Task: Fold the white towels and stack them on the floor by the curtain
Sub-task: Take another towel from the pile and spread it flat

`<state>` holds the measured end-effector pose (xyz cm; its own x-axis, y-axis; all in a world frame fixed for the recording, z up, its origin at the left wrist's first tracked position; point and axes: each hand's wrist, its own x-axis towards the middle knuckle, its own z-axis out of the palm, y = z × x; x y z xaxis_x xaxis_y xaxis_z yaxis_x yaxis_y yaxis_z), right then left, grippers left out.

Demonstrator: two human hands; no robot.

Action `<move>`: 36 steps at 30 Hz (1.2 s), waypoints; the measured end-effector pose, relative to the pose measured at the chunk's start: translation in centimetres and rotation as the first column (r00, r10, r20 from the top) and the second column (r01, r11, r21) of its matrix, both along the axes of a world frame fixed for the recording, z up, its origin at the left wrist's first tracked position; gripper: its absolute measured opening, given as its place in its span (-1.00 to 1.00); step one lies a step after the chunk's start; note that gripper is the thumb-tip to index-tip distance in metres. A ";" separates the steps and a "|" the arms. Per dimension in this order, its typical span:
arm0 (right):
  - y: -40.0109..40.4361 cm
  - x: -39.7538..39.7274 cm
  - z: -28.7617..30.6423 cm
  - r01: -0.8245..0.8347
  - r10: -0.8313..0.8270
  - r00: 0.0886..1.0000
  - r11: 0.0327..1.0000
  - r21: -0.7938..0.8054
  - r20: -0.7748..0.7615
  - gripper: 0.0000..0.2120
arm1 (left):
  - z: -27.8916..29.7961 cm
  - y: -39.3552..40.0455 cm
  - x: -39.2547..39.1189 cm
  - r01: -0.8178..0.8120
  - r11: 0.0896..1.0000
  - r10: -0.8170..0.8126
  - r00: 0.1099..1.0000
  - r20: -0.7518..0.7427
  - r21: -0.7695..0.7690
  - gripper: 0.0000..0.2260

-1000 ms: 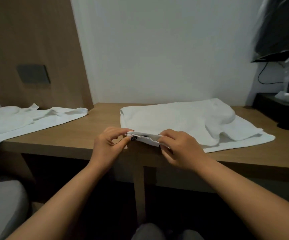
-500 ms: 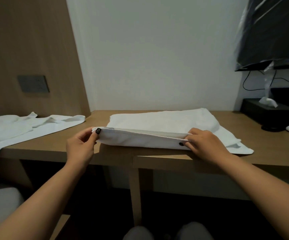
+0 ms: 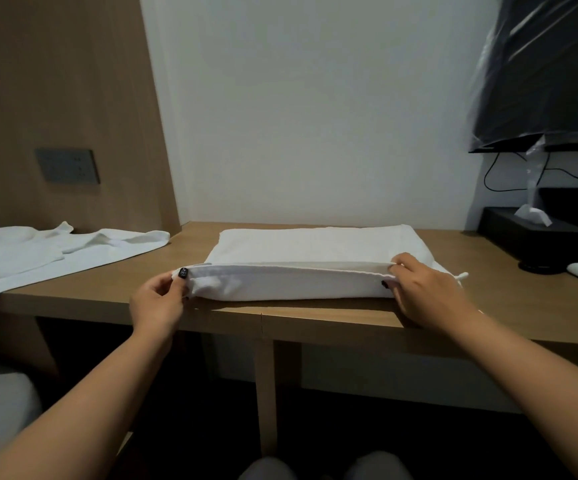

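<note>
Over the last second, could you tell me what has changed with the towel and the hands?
The left hand and right hand, close together a second ago, have slid apart along the near edge of the towel, stretching it straight and wide. Both still pinch that edge. The second towel on the left of the desk has stayed put.

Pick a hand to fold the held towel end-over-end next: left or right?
Left, probably. Both hands pinch the towel's near edge, left hand at its left corner, right hand inboard of the right end, so the right can anchor.
</note>
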<state>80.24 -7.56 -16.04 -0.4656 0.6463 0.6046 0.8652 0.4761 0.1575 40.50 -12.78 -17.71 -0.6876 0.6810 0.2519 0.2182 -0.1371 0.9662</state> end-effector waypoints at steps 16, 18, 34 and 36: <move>0.6 5.3 2.6 -0.004 -0.216 0.879 0.888 -0.461 -0.425 -0.81 | -0.1 0.7 -1.3 -0.104 0.992 0.106 0.994 0.014 -0.076 -0.65; 0.3 5.8 2.7 -0.068 -0.237 0.804 0.875 -0.480 -0.546 -0.83 | -0.1 0.6 -1.2 -0.104 0.992 0.105 0.994 0.007 -0.077 -0.64; 0.4 7.7 -0.6 -0.186 -0.364 0.516 0.836 -0.517 -0.775 -0.90 | 0.0 0.6 -1.3 -0.081 0.992 0.080 0.997 -0.013 -0.100 -0.62; 0.2 8.0 -0.7 -0.211 -0.373 0.517 0.817 -0.537 -0.771 -0.85 | -0.1 0.7 -1.4 -0.071 0.992 0.070 0.997 -0.010 -0.102 -0.62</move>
<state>88.20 -7.32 -16.74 0.1244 0.9677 0.2191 0.4770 0.1353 -0.8684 39.07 -12.11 -17.82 -0.7335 0.6532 0.1879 0.2299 -0.0217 0.9730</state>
